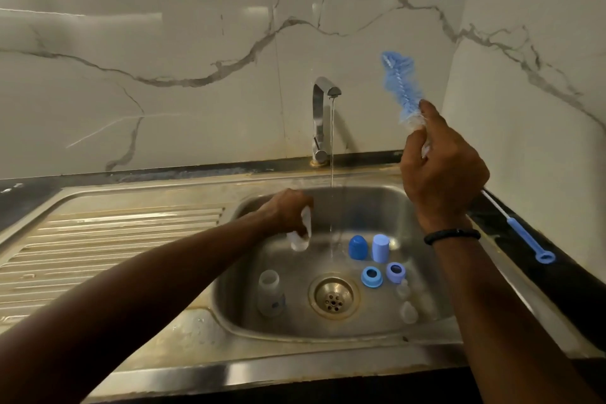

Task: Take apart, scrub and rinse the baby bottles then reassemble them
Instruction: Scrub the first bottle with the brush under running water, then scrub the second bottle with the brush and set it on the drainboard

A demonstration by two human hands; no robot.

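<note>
Left hand (288, 211) low in sink (328, 343), gripping clear bottle (300, 238) mouth-down beside running water. Right hand (441, 170) raised well above, to the right, fingers curled round blue brush (401, 87), bristles pointing up.

Clear bottle (299, 233) gripped in left hand (285, 210), mouth down, beside the stream. Second clear bottle (270, 293) upright near the drain. Two blue caps (369, 248), two blue collar rings (382, 275), clear teats (406, 302) in the basin. Blue bottle brush (400, 85) raised, bristles up, in right hand (442, 170).
</note>
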